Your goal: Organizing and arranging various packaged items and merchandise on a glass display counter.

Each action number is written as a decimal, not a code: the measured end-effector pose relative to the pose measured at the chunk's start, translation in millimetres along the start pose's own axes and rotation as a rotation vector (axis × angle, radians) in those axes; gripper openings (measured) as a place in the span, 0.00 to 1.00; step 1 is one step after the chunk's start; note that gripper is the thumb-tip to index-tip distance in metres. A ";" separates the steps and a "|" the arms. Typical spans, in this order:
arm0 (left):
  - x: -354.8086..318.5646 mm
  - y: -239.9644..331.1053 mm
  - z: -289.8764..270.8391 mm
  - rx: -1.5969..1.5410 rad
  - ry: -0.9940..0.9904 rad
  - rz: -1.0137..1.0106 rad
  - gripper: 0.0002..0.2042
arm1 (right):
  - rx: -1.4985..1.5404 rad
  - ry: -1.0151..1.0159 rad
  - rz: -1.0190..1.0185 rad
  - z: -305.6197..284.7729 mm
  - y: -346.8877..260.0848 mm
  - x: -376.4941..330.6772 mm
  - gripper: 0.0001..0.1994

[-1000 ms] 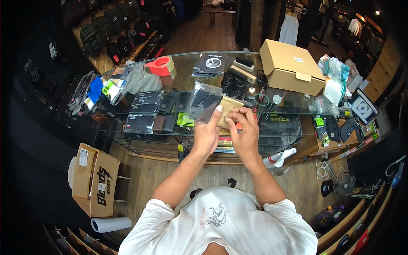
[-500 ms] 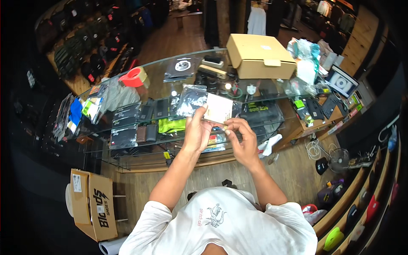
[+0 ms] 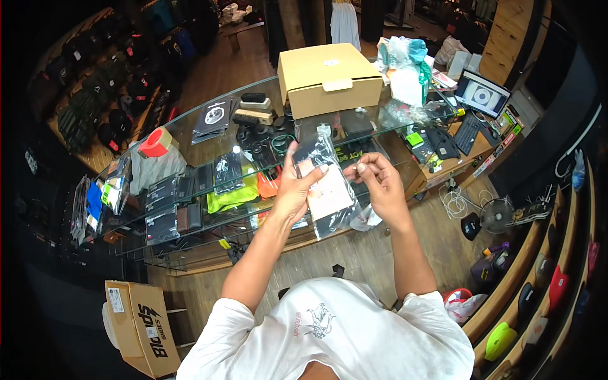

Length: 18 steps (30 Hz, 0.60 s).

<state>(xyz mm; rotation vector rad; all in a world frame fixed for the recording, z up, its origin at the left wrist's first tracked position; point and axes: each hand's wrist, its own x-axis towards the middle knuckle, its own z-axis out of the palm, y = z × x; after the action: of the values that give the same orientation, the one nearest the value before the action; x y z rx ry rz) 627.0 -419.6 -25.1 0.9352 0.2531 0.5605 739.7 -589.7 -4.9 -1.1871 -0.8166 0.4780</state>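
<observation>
Shop: glass display counter (image 3: 209, 136), stocked shelves (image 3: 538, 278)

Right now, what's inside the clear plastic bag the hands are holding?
Inside the clear plastic bag, held by left hand and right hand: a pale card over something dark. What the dark item is, the card hides.

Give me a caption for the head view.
Both hands, left and right, hold a clear bag above a glass counter.

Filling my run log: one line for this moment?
left hand: holds clear bag | right hand: pinches bag edge | over glass counter
</observation>
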 end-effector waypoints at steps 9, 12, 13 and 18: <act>13.7 -13.9 49.4 0.572 0.211 0.513 0.51 | -0.357 0.163 -0.253 -5.0 13.5 -29.3 0.04; 16.2 -20.1 55.3 0.556 0.213 0.512 0.51 | -0.655 0.125 -0.478 -10.0 13.8 -30.7 0.07; 17.5 -21.5 56.4 0.577 0.225 0.526 0.51 | -0.682 0.106 -0.513 -10.7 13.5 -33.0 0.07; 23.3 -31.1 61.1 0.624 0.229 0.542 0.51 | -0.471 0.073 -0.456 -32.4 28.6 -31.7 0.07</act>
<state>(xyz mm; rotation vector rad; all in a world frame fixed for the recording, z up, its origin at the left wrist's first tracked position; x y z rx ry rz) 683.8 -463.1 -14.4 1.5640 0.3950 1.1282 747.0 -623.1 -46.2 -1.3818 -1.1366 -0.1429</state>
